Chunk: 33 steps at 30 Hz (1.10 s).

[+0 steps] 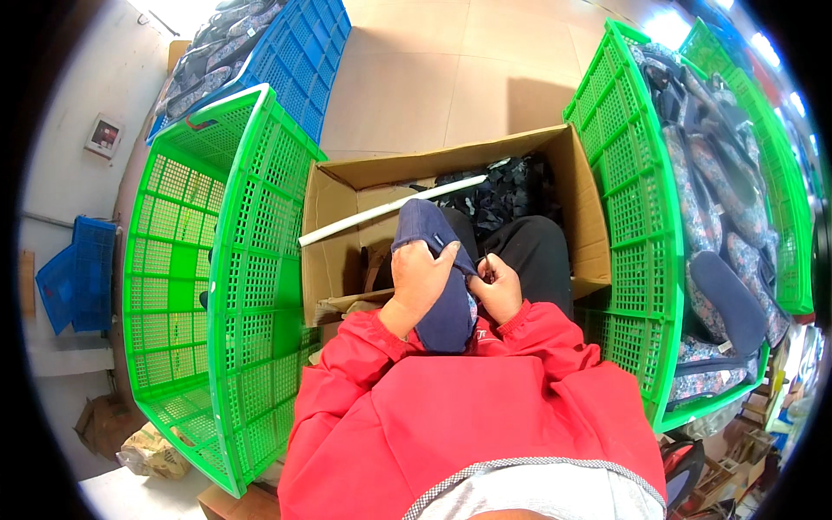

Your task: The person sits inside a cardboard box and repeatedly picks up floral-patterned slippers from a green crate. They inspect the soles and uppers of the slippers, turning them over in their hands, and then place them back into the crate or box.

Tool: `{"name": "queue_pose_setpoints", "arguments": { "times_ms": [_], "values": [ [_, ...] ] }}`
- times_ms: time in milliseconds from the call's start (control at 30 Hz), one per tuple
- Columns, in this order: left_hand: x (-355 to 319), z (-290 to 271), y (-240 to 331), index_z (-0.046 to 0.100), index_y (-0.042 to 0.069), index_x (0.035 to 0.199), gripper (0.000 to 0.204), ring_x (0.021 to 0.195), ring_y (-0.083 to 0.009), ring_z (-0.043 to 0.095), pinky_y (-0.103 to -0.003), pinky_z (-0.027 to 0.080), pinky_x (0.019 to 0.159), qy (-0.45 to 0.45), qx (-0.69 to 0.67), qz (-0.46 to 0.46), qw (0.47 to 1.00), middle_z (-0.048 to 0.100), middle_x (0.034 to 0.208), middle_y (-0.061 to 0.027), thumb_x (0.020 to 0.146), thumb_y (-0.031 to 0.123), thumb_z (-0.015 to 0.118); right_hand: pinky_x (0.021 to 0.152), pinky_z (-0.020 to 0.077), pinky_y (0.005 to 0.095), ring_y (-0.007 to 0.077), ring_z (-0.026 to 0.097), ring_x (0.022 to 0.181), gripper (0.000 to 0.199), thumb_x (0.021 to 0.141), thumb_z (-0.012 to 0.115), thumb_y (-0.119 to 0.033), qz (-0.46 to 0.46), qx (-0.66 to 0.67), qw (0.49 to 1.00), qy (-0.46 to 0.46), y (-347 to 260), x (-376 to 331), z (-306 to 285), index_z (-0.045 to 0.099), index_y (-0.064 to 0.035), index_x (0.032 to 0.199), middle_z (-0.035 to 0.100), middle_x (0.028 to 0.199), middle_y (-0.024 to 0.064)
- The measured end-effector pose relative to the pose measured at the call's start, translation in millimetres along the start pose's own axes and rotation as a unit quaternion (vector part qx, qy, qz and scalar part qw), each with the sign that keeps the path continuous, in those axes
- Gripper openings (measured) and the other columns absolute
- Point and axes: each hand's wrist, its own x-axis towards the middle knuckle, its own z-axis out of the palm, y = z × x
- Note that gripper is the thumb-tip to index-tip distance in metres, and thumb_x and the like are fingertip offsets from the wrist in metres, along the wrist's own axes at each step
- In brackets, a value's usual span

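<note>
1. the person sits in a red jacket (451, 407), both forearms coming up from the lower edge toward the middle of the view.
2. the left hand (420, 282) is closed over a dark navy slipper (442, 286), fingers wrapped across its upper and thumb side against it.
3. the right hand (497, 290) is pinched tight at the slipper's right edge, fingertips pressed together on the seam; what, if anything, sits between those fingertips is too small to tell.
4. the slipper is held upright in front of the chest, toe end toward the cardboard box (347, 199), heel end down by the jacket cuffs (a patterned lining shows at its right rim).
5. the box stands open just ahead of the knees, with dark patterned fabric pieces (507, 195) piled in its far part and a white tube (390, 211) lying slantwise across its opening.
6. to the person's left a green plastic crate (173, 260) stands tilted on its side, beside the box.
7. to the right another green crate (624, 217) holds a row of floral-and-navy slippers (719, 260).
8. a blue crate (295, 52) with more slippers stands farther off at the upper left, on the tan tile floor (433, 78).
</note>
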Motion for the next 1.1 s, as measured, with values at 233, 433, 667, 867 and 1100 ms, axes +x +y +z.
{"name": "queue_pose_setpoints", "arguments": {
  "times_ms": [233, 433, 667, 867, 1100],
  "values": [
    [-8, 9, -31, 0.068, -0.004, 0.088, 0.025, 0.074, -0.0365, 0.065, -0.040, 0.051, 0.066, 0.056, -0.076, 0.124, 0.988, 0.066, 0.081, -0.0202, 0.083, 0.020, 0.072, 0.059, 0.0397, 0.0352, 0.0246, 0.046, 0.061, 0.020, 0.073, 0.064, -0.010, -0.005, -0.131, 0.991, 0.005, 3, 0, 8, 0.046, -0.0027, 0.075, 0.047, 0.068, 0.0125],
    [-2, -17, -62, 0.064, -0.001, 0.107, 0.025, 0.080, -0.0180, 0.063, -0.029, 0.051, 0.069, 0.098, -0.151, 0.023, 0.983, 0.062, 0.095, -0.0074, 0.083, 0.002, 0.069, 0.060, 0.0405, 0.0368, 0.0268, 0.048, 0.062, 0.020, 0.075, 0.063, -0.012, 0.009, -0.133, 0.991, -0.003, 1, 2, 7, 0.046, -0.0022, 0.076, 0.049, 0.069, 0.0141],
    [1, -9, -108, 0.061, -0.002, 0.105, 0.018, 0.091, -0.0091, 0.061, -0.024, 0.050, 0.082, -0.058, -0.265, 0.027, 0.962, 0.060, 0.101, -0.0032, 0.088, -0.003, 0.064, 0.059, 0.0405, 0.0377, 0.0285, 0.048, 0.060, 0.020, 0.075, 0.063, -0.013, 0.016, -0.143, 0.990, -0.009, 4, 2, 8, 0.046, -0.0030, 0.076, 0.048, 0.067, 0.0149],
    [-5, -5, -117, 0.058, -0.001, 0.091, 0.017, 0.079, -0.0084, 0.056, -0.022, 0.048, 0.073, -0.092, -0.402, -0.037, 0.910, 0.055, 0.092, -0.0012, 0.080, -0.006, 0.069, 0.060, 0.0418, 0.0401, 0.0324, 0.053, 0.063, 0.021, 0.075, 0.064, -0.016, 0.025, -0.162, 0.986, -0.009, 5, 2, 7, 0.047, -0.0038, 0.077, 0.051, 0.067, 0.0163],
    [-12, -4, -101, 0.057, 0.000, 0.087, 0.016, 0.065, -0.0154, 0.054, -0.028, 0.047, 0.060, 0.100, -0.177, 0.069, 0.977, 0.054, 0.081, -0.0072, 0.077, -0.008, 0.066, 0.062, 0.0443, 0.0424, 0.0375, 0.058, 0.068, 0.021, 0.076, 0.065, -0.020, 0.039, -0.185, 0.982, -0.010, 6, 2, 6, 0.052, -0.0034, 0.081, 0.057, 0.071, 0.0181]
  ]
}}
